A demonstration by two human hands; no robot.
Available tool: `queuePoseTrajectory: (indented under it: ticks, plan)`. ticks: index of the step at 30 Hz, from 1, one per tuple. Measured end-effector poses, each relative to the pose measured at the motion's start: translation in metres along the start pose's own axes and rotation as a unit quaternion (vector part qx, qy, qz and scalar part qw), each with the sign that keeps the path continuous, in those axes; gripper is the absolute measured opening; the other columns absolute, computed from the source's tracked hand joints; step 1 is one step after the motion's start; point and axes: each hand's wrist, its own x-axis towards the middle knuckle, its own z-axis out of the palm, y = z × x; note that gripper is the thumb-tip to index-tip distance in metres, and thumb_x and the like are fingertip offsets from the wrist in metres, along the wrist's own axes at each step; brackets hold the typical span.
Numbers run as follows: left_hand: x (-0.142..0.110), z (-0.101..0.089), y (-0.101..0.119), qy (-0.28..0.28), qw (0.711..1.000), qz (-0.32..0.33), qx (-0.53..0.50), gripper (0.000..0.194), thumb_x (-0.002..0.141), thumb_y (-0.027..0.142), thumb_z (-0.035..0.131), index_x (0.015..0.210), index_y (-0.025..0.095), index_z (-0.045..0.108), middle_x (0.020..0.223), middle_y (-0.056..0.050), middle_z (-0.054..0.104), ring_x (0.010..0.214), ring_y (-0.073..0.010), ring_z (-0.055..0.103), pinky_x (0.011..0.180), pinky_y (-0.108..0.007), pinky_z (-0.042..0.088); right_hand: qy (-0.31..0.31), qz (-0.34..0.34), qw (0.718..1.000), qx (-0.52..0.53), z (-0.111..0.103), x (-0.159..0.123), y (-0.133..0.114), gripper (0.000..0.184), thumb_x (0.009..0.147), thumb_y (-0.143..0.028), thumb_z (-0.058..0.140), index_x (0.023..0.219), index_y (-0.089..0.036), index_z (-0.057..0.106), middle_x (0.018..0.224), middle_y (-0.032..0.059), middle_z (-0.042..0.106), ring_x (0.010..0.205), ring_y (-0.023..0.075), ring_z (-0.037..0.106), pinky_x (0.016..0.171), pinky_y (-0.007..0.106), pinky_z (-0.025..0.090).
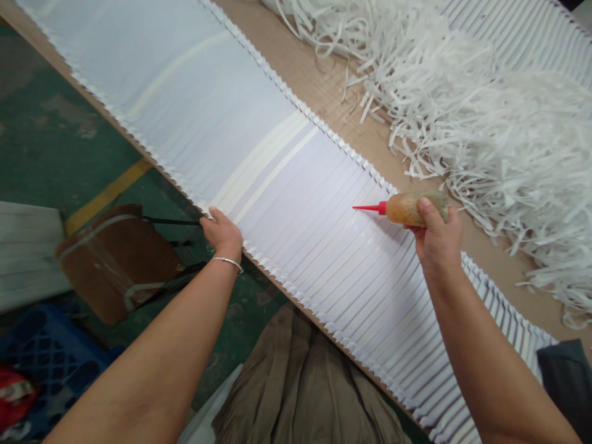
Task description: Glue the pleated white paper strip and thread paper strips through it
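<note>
A long row of overlapping white strips [287, 185] runs diagonally across the brown table, with ragged tabs along both long edges. My right hand [437, 234] is wrapped round a glue bottle [404, 208], an amber squeeze bottle with a red pointed nozzle. The bottle lies level above the strips, its tip pointing left. Shiny wet-looking marks show on the strips just below the nozzle. At the near edge of the row, my left hand [222, 233] rests with its fingers curled on the strip ends and the table edge. Whether it pinches a strip is hidden.
A big heap of loose white paper strips [499, 135] covers the far side of the table [342, 92]. More striped sheets [546, 37] lie behind it. Below left are a brown chair [120, 262], a blue plastic pallet [50, 357] and a white box [28, 256].
</note>
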Motion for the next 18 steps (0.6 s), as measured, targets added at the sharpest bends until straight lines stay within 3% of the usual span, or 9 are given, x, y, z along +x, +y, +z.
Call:
queuePoseTrajectory:
  ticks: [8, 18]
  plan:
    - [-0.002, -0.002, 0.002, -0.008, 1.000, -0.005, -0.011, 0.021, 0.106, 0.033, 0.038, 0.095, 0.020, 0.050, 0.110, -0.021, 0.071, 0.120, -0.0328, 0.068, 0.107, -0.049, 0.051, -0.013, 0.016, 1.000, -0.023, 0.002, -0.058, 0.006, 0.060, 0.066, -0.051, 0.091, 0.105, -0.022, 0.057, 0.092, -0.0028, 0.062, 0.072, 0.0130, 0.062, 0.058, 0.027, 0.057]
    - [-0.006, -0.003, 0.004, -0.012, 1.000, -0.005, 0.007, 0.026, 0.110, 0.033, 0.035, 0.100, 0.017, 0.053, 0.115, -0.023, 0.071, 0.118, -0.0307, 0.069, 0.106, -0.044, 0.052, -0.023, -0.024, 0.981, -0.190, -0.008, -0.129, 0.030, 0.064, 0.072, -0.056, 0.087, 0.117, -0.021, 0.059, 0.100, 0.0002, 0.063, 0.085, 0.0154, 0.060, 0.078, 0.031, 0.052]
